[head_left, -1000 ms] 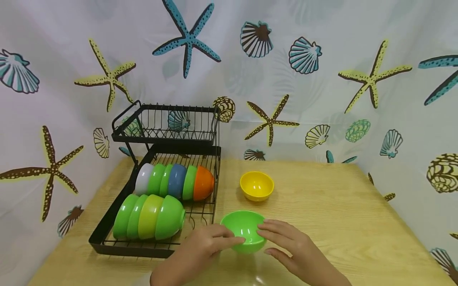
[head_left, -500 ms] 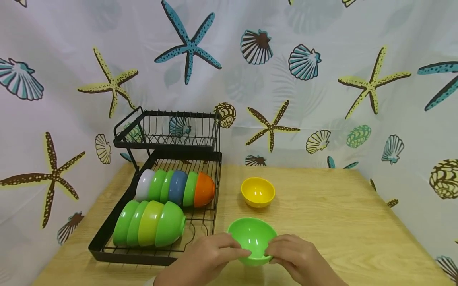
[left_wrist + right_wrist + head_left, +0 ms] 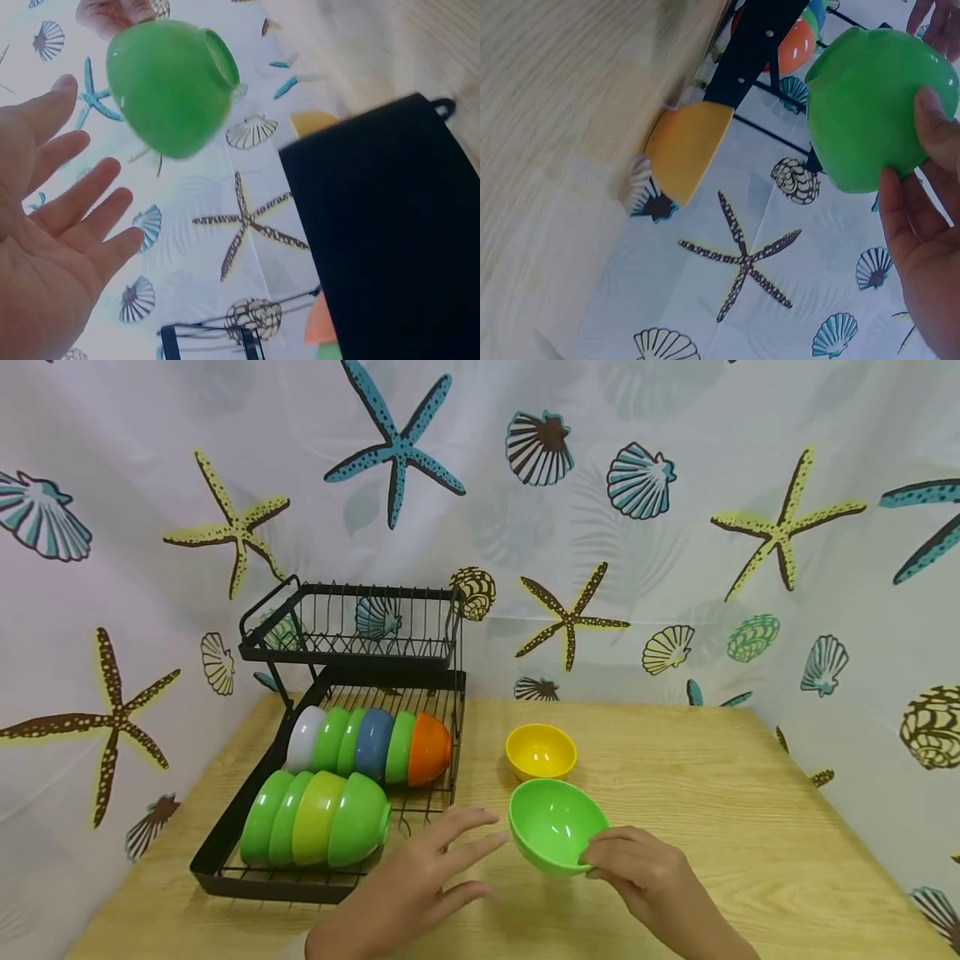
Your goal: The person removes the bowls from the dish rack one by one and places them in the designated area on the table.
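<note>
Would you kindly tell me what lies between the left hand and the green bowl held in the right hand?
Nothing: the left wrist view shows a bare gap between left hand and green bowl, patterned cloth behind.

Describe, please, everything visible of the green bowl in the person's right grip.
The green bowl looks like glossy plastic, rounded, with a plain rim and a raised foot ring. It is held off the table, tilted, its open side toward the person. The right grip pinches its rim; the left grip is apart.
</note>
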Demonstrator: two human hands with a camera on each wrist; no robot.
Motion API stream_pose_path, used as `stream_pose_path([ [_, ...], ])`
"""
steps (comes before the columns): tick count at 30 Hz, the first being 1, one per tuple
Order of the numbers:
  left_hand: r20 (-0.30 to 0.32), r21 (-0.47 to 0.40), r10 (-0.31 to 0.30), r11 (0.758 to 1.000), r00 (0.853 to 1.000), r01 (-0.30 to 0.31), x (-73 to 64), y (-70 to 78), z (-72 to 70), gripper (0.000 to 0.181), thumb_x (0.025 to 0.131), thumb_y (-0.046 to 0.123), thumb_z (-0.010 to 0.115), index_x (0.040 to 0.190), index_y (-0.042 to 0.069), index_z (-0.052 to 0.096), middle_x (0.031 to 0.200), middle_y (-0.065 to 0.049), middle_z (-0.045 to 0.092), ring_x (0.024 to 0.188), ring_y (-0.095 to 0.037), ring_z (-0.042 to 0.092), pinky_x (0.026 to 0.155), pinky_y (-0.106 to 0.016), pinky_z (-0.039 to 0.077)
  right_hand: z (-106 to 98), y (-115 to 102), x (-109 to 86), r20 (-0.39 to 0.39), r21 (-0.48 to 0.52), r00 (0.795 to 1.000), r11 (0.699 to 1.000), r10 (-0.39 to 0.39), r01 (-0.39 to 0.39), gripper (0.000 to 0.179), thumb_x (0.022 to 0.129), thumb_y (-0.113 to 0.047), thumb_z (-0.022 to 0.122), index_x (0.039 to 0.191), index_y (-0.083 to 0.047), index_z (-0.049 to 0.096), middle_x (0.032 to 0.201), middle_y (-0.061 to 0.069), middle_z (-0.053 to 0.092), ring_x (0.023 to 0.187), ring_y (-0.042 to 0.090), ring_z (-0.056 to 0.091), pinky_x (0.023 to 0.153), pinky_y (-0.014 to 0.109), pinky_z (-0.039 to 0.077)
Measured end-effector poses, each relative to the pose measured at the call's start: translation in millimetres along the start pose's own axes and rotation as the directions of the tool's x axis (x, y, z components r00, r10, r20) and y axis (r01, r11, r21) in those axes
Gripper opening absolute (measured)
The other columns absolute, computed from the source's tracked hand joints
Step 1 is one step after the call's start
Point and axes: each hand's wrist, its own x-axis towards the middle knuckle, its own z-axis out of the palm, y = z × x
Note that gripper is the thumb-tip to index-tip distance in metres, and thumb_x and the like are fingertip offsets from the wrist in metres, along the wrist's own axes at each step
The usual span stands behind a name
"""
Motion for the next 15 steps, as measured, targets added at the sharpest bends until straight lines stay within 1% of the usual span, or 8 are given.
stream_pose_path([
  [4,0.012,0.055,-0.092,0.994,0.996,0.091,-6.1,-3.7,-4.8,0.051,0.092,0.037,0.062,0.139,0.020,0.052,0.143,-0.001,0.045,0.133,-0.024,0.043,0.099,-0.039,0.048,-7,8,-2.8,-0.007,-0.082,0.998,0.995,0.062,-0.062,0.032,0.096,-0.035,0.050,0.094,-0.013,0.073,0.094,-0.004,0.071,0.089,0.015,0.065,0.088,0.010,0.047],
  [7,0.021,0.077,-0.159,0.985,0.987,0.156,-11.3,-6.2,-6.7,0.052,0.092,0.039,0.063,0.140,0.023,0.051,0.144,0.001,0.045,0.137,-0.023,0.039,0.105,-0.043,0.042,-12,15,-5.7,-0.023,-0.130,0.995,0.986,0.100,-0.103,0.036,0.097,-0.037,0.046,0.093,-0.014,0.073,0.093,-0.003,0.071,0.088,0.015,0.064,0.087,0.008,0.047],
  [10,0.021,0.081,-0.204,0.976,0.979,0.202,-16.7,-9.1,-7.9,0.053,0.090,0.036,0.067,0.140,0.024,0.051,0.145,0.003,0.043,0.138,-0.022,0.036,0.110,-0.044,0.035,-18,23,-8.4,-0.050,-0.173,0.989,0.975,0.136,-0.143,0.040,0.098,-0.038,0.044,0.092,-0.012,0.074,0.091,-0.001,0.071,0.088,0.017,0.065,0.086,0.007,0.046],
  [12,0.014,0.093,-0.221,0.971,0.975,0.218,-19.8,-10.8,-8.7,0.054,0.089,0.034,0.069,0.139,0.025,0.052,0.145,0.004,0.043,0.138,-0.022,0.036,0.111,-0.045,0.033,-20,30,-9.8,-0.075,-0.217,0.986,0.963,0.147,-0.160,0.041,0.097,-0.038,0.044,0.090,-0.010,0.074,0.090,0.000,0.072,0.087,0.019,0.065,0.085,0.006,0.046],
  [13,0.012,0.099,-0.226,0.969,0.974,0.224,-21.0,-11.6,-9.3,0.055,0.088,0.034,0.069,0.139,0.025,0.052,0.145,0.004,0.043,0.138,-0.022,0.036,0.111,-0.045,0.033,-21,33,-10.4,-0.084,-0.240,0.985,0.956,0.153,-0.169,0.038,0.096,-0.035,0.046,0.090,-0.009,0.074,0.089,0.001,0.072,0.086,0.019,0.066,0.084,0.006,0.047],
  [15,0.005,0.113,-0.231,0.967,0.973,0.229,-23.4,-12.7,-10.6,0.055,0.088,0.033,0.070,0.139,0.025,0.051,0.145,0.004,0.043,0.138,-0.021,0.036,0.111,-0.045,0.033,-22,39,-11.6,-0.098,-0.284,0.982,0.941,0.164,-0.186,0.019,0.090,-0.022,0.061,0.088,-0.008,0.074,0.088,0.002,0.072,0.085,0.021,0.066,0.081,0.007,0.048],
])
